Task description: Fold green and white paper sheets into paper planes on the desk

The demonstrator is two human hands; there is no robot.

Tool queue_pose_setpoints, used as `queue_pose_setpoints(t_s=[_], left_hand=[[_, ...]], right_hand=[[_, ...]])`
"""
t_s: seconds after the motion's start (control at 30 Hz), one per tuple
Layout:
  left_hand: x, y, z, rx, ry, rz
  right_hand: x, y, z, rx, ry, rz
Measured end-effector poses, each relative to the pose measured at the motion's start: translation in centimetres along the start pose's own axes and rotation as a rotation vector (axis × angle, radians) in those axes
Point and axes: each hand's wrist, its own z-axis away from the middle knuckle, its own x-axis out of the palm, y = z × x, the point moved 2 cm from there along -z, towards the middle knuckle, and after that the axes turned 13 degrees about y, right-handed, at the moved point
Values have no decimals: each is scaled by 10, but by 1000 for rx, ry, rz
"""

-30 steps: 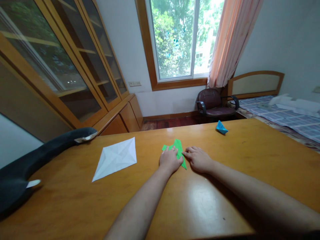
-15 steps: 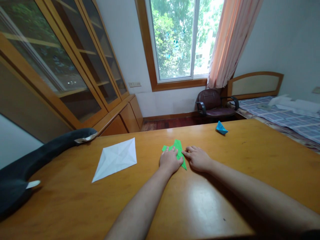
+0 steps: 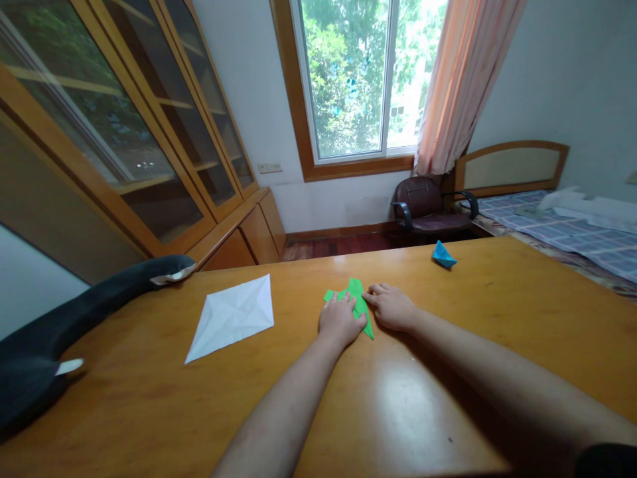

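A folded piece of green paper (image 3: 355,288) lies on the wooden table in front of me, its narrow point toward me. My left hand (image 3: 341,322) rests flat over its left and middle part with the fingers spread, hiding much of the folds. From the right, my right hand (image 3: 394,308) reaches in, its index finger stretched out and touching the paper's right edge, higher up than the left thumb. The right hand's other fingers are bent a little and apart, with nothing visible in them.
A creased white paper sheet (image 3: 233,317) lies to the left. A small blue folded paper piece (image 3: 442,255) sits near the table's far right edge. A dark, long-bodied stuffed toy (image 3: 94,305) occupies the left side. Beyond the table (image 3: 398,405) stands a chair (image 3: 423,202).
My right hand has slid slightly up and away from me along the paper's right edge. My left hand stays pressed on the paper. The view has shifted a little.
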Motion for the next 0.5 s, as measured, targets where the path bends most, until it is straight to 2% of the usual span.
queue_pose_setpoints(t_s=[0.5], left_hand=[[0, 0, 1, -11, -3, 3]], right_hand=[[15, 16, -43, 146, -53, 31]])
